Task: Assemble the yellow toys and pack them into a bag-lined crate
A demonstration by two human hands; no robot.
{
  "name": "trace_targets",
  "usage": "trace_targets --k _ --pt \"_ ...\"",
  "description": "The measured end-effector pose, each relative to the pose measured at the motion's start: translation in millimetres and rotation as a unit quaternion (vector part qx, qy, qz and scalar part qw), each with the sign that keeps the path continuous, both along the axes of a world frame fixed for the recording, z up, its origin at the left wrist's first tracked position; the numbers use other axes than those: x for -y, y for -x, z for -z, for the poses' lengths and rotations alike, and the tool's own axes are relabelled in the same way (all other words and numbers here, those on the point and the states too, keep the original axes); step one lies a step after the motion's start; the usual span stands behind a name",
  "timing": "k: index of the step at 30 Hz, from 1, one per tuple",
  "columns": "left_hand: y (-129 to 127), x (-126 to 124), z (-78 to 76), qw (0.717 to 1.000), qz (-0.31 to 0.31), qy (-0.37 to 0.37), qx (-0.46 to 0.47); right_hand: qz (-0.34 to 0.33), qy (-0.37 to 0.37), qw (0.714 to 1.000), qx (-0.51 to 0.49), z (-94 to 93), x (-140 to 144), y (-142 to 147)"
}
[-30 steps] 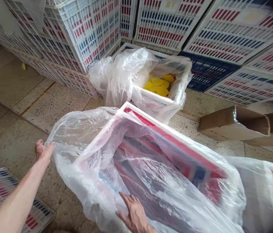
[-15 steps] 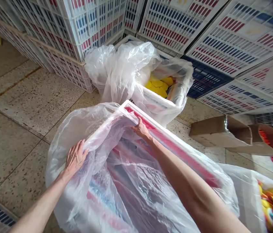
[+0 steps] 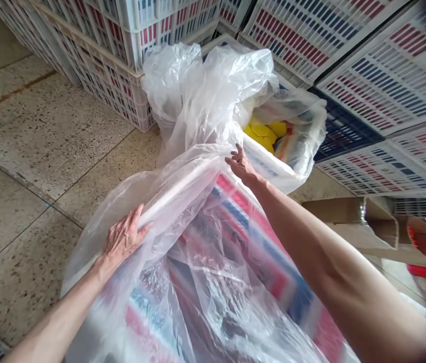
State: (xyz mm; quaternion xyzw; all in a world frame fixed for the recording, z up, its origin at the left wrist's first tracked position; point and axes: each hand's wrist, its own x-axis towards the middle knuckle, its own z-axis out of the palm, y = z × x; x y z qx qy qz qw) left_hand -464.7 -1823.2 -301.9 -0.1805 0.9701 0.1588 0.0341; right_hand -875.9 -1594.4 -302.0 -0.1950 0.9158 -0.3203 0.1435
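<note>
Both your hands are on the near crate (image 3: pixel 182 184), gripping through its clear liner (image 3: pixel 213 282). Your left hand (image 3: pixel 124 239) curls over the left rim, thumb tucked inside and fingers closed on plastic and rim. Your right hand (image 3: pixel 241 164) sits at the far corner, fingers bent over the edge, though how firmly it grips is hard to tell. The crate stands on the floor (image 3: pixel 27 166), touching a second lined crate (image 3: pixel 288 151) holding yellow pieces (image 3: pixel 263 135). Stacked crates (image 3: pixel 311 45) rise behind, and a cardboard box (image 3: pixel 352 222) lies to the right.
</note>
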Motion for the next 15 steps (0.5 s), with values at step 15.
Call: trace_targets --k 15 --pt "16 13 -15.9 0.990 -0.038 -0.005 0.135 -0.024 -0.119 0.983 -0.134 -12.9 -77 -77"
